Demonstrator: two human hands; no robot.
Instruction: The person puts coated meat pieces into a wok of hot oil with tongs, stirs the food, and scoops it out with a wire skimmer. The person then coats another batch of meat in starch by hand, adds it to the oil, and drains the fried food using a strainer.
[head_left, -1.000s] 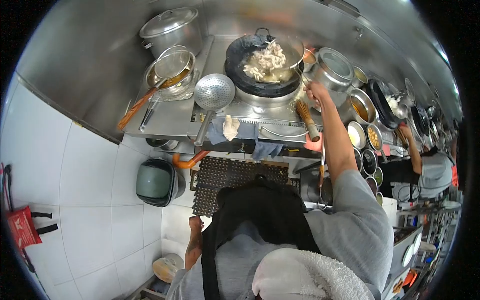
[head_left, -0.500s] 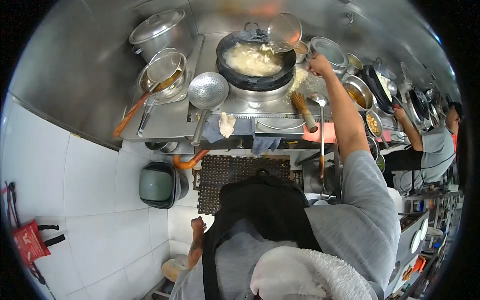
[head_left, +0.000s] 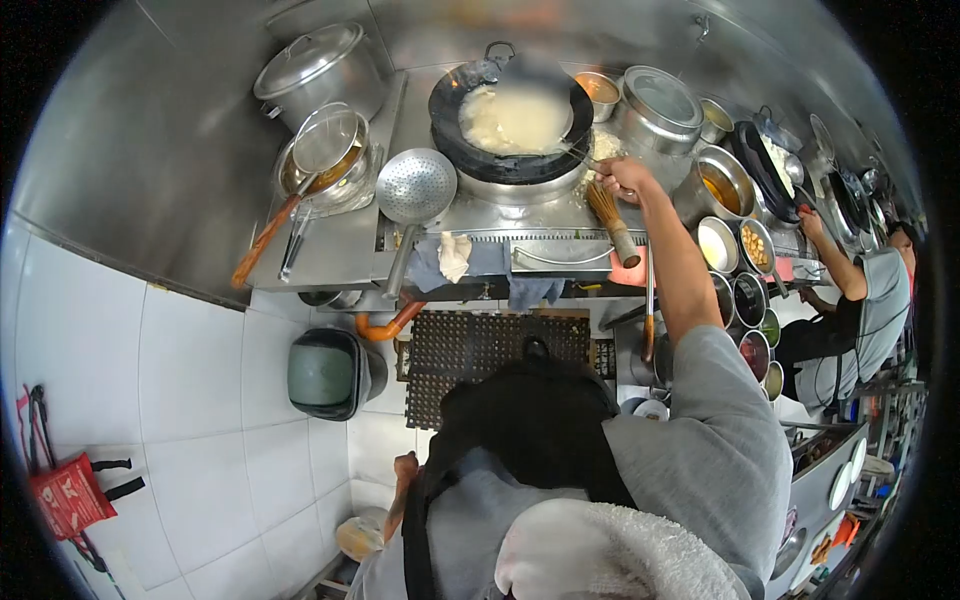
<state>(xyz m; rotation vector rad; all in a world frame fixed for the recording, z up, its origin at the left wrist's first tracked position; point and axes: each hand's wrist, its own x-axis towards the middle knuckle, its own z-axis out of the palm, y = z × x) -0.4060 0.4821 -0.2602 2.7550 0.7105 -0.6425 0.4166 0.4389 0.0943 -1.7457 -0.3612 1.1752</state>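
My right hand [head_left: 622, 176] is closed round the handle of a mesh strainer [head_left: 576, 152], which reaches over the right rim of the black wok [head_left: 455, 150]. Motion and steam blur the strainer's head. Pale, cloudy food [head_left: 490, 120] in liquid fills the middle of the wok. Just below my right hand, a bamboo wok brush [head_left: 606, 208] lies on the stove ledge. My left hand [head_left: 404, 466] hangs low at my side, fingers curled, with nothing visible in it.
A perforated ladle [head_left: 416, 186] and a strainer over a bowl [head_left: 331, 137] are left of the wok. A lidded pot [head_left: 660, 105] and several sauce containers [head_left: 717, 245] stand right. A co-worker [head_left: 870, 310] is at the far right. A bin [head_left: 322, 374] stands on the floor.
My right hand has come down and slightly left, bringing the strainer from above the wok's right rim down into the wok. My left hand still hangs at my side.
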